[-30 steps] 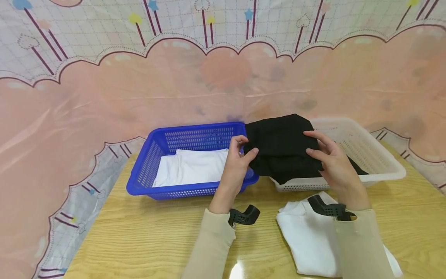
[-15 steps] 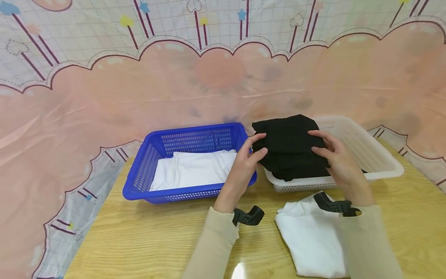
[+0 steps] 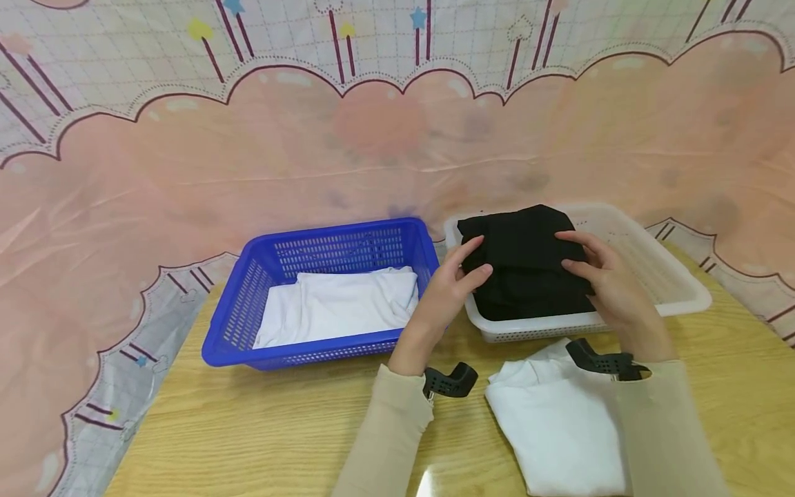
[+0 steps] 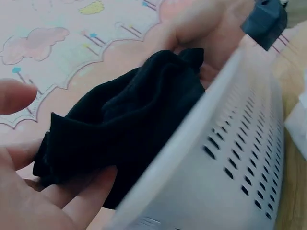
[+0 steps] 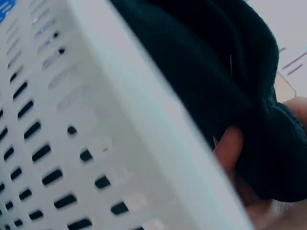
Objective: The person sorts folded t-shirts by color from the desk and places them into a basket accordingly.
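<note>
A folded black garment (image 3: 524, 255) lies over the left part of the white basket (image 3: 658, 266), its near edge inside the rim. My left hand (image 3: 442, 293) holds the garment's left side, with index finger and thumb over it; in the left wrist view other fingers (image 4: 93, 196) curl beneath the black cloth (image 4: 120, 115). My right hand (image 3: 611, 286) grips the right side, thumb and index finger on top. In the right wrist view a fingertip (image 5: 231, 146) presses the cloth just past the basket's rim (image 5: 144, 115), which hides part of that hand.
A blue basket (image 3: 248, 276) with white folded cloth (image 3: 348, 304) inside stands at the left. On the wooden table (image 3: 267, 428), a white folded garment (image 3: 559, 421) lies in front of the white basket, partly under my right forearm. A patterned curtain (image 3: 298, 159) hangs behind.
Both hands have moved right with the black garment, away from the blue basket's corner, and lowered it into the white basket. The head view has shifted slightly.
</note>
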The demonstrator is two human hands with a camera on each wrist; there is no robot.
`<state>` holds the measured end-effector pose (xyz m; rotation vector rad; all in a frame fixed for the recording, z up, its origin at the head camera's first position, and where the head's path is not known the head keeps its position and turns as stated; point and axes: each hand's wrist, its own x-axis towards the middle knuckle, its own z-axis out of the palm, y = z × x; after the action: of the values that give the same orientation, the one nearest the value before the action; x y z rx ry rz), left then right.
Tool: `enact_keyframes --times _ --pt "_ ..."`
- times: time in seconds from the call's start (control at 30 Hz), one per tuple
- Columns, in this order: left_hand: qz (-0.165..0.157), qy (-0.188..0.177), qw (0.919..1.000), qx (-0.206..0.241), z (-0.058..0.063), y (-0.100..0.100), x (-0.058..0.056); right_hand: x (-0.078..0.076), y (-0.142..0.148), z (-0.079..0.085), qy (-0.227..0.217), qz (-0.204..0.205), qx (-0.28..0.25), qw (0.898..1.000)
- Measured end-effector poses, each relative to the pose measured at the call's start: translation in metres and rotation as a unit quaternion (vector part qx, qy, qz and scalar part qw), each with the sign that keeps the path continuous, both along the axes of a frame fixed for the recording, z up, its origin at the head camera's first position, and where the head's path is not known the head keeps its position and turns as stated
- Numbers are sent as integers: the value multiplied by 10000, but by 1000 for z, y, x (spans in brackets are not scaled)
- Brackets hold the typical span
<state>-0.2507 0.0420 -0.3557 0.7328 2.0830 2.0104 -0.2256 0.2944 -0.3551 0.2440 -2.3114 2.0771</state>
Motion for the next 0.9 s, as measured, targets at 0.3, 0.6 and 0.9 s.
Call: enact_keyframes --times 0.3,0.6,0.9 --pt "335 686 9871 -1410 -6 5 4 -3 -3 -6 727 -133 466 9962" --pt "677 930 9721 -2043 -6 5 5 -9 -8 -10 596 -746 1297 9869" --pt "459 1095 9657 -2308 -7 7 7 -7 -11 -8 409 -983 2130 9712"
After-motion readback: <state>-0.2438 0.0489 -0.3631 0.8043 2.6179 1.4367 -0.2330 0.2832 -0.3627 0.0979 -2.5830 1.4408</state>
